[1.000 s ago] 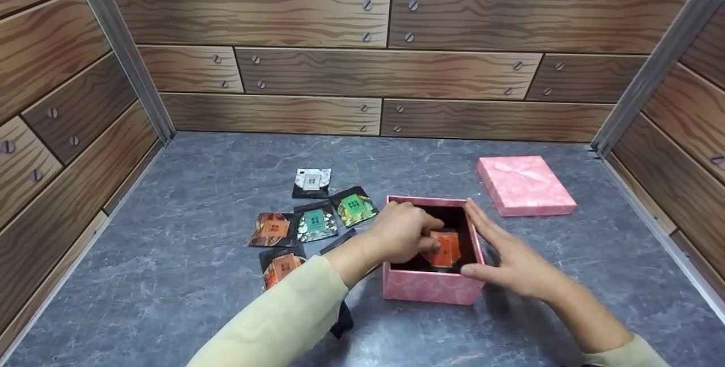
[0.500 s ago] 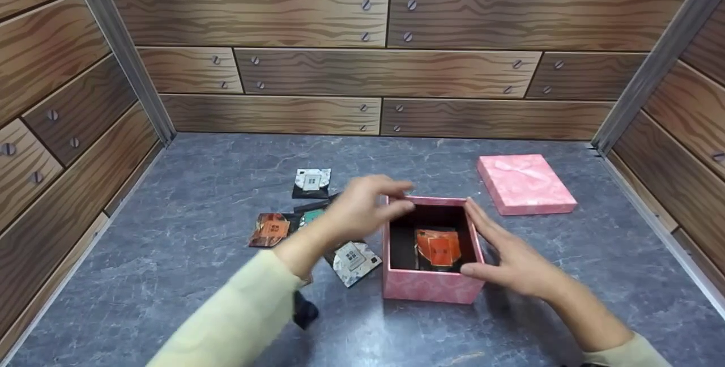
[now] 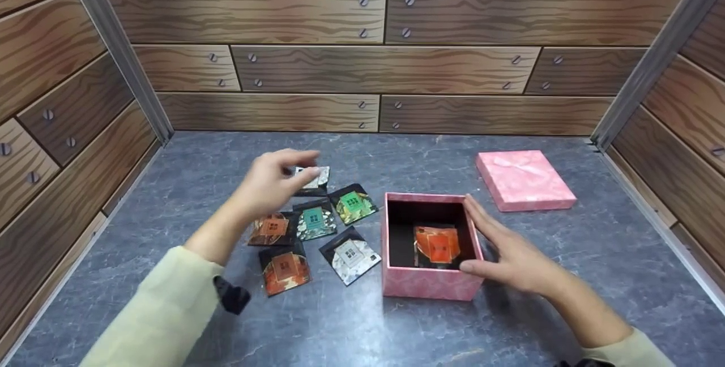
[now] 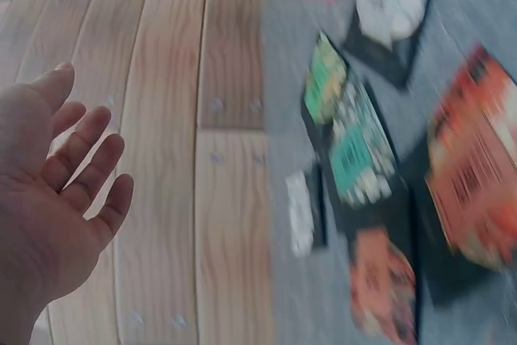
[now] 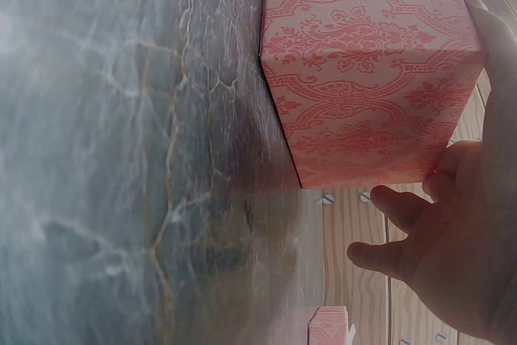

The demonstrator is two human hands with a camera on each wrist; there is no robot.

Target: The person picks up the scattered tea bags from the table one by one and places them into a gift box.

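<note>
My left hand (image 3: 271, 183) hovers over the table, fingers apart with nothing held, close to a white and black sachet (image 3: 323, 176) that it partly hides. In the left wrist view the same hand (image 4: 56, 191) has loosely bent, empty fingers. An orange sachet (image 3: 437, 247) lies inside the pink lidless box (image 3: 430, 286). My right hand (image 3: 512, 256) rests against the box's right side, with its thumb at the front rim and a finger along the side. From the right wrist, two fingers of the hand (image 5: 452, 240) stand off the patterned box (image 5: 371, 62).
Left of the box lie a green sachet (image 3: 353, 204), a teal one (image 3: 315, 220), a silver-white one (image 3: 350, 255), a brown-orange one (image 3: 273, 226) and an orange-red one (image 3: 285, 272). The pink lid (image 3: 527, 180) lies at the back right. Wood-patterned walls (image 3: 317, 69) enclose the table.
My left hand has come out of the box, leaving the orange sachet inside, and has moved left over the loose sachets. The right hand has stayed against the box.
</note>
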